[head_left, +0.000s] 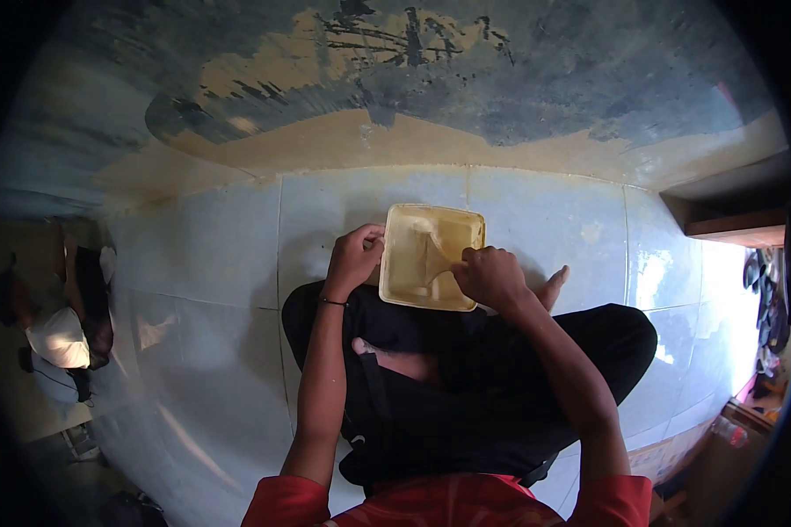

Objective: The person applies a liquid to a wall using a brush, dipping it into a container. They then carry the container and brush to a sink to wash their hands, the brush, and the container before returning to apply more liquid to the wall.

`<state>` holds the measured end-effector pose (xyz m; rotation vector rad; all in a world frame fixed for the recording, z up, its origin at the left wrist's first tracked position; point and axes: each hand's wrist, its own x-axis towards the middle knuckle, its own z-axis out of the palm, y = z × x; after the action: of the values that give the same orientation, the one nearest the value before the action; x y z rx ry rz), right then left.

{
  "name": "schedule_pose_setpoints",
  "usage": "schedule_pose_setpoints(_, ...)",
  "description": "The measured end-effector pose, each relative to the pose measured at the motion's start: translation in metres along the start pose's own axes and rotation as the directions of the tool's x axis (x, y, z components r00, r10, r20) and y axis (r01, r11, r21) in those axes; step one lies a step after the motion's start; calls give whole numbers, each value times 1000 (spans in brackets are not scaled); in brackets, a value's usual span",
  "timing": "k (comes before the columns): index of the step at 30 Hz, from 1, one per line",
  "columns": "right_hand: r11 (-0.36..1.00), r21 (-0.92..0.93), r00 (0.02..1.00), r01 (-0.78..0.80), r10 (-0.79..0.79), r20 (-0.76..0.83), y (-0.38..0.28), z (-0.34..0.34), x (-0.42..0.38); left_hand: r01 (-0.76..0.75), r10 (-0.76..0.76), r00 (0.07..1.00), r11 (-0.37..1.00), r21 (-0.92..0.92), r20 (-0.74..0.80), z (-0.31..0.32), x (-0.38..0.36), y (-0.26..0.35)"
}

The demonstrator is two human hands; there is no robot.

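Observation:
A square, cream-coloured plastic tub (394,294) sits tilted in front of my crossed legs. My left hand (356,256) is closed on its left rim, fingers curled at the upper left side. Over the right rim reaches my right hand (492,279), wrapped round the handle of a scraper (439,261). The scraper's wide, flared pale blade is inside the tub, against or near the bottom. Cream-coloured smears coat the tub's inside walls. Most of the handle is hidden in my right fist.
Pale floor tiles (211,255) surround me. Ahead rises a wall (571,79) with grey-blue paint, bare beige patches and dark streaks. Another person (61,325) sits at the far left. To the right are a wooden shelf (738,227) and a pile of assorted items (769,307) by a bright opening.

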<state>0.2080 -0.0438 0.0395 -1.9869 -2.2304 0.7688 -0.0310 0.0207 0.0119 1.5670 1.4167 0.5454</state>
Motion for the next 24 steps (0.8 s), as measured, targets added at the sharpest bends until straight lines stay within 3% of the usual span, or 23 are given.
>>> schedule_pose_setpoints(11,978,177,989,-109,89,116,10,-14,5,17,-17,1000,999,-50,7,1,0,-4)
schedule_pose_setpoints(24,979,201,998,-17,4,66,17,-29,7,10,-10,1000,999,-51,12,1,0,-1)
